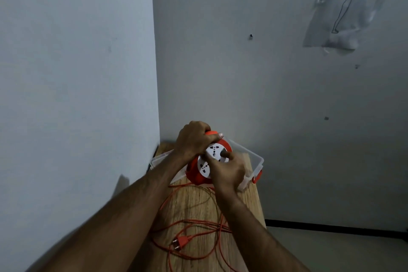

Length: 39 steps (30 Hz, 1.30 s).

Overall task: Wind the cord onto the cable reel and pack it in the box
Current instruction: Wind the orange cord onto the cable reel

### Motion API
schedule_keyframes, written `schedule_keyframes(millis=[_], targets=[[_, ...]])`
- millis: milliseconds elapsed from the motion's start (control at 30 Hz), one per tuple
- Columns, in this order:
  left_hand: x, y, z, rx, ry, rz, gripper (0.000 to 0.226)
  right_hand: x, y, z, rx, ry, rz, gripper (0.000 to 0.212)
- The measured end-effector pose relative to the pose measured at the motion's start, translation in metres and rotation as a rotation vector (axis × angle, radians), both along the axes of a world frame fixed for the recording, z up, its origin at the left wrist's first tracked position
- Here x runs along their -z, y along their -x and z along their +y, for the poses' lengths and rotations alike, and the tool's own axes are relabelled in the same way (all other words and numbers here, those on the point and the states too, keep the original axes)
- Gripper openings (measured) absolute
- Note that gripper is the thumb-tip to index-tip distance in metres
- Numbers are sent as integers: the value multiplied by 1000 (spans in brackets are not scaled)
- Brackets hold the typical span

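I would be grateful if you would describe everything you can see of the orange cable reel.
The cable reel is a round orange drum, plastic by its look, with a white face carrying socket outlets and an orange handle on top. It is held on edge above the wooden table, in front of the clear box. The left hand grips the handle; the right hand pinches a dark knob on the white face. Orange cord trails from beneath it in loose loops over the table, ending in a plug.

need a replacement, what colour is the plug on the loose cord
Orange plug, matching its cord; the head view shows it.
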<state>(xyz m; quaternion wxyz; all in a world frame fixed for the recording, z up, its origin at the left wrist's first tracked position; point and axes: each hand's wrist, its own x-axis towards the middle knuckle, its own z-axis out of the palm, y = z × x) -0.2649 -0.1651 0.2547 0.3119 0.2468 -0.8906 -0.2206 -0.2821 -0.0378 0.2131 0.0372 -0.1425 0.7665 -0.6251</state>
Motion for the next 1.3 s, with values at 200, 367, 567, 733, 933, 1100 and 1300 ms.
schedule_keyframes(millis=[200,367,567,733,933,1100,1300], targets=[[8,-2,4,-1,46,-40,51,-17,-6,-7,88,381,-887,62],[11,-11,-7,-26,-55,-25,50,-4,-1,16,-151,211,-496,28],[10,-9,-7,-6,-95,-6,49,-1,2,37,-156,-355,984,38],[11,-5,-2,40,-100,13,50,5,3,32,-205,-661,1110,73],[11,-5,-4,46,-77,-4,53,5,13,25,-226,-641,1123,76],[11,-7,-4,61,-62,-42,48,6,20,17,-357,-431,908,52],[13,-10,-2,8,-37,-22,51,11,7,11,-164,-100,353,52]])
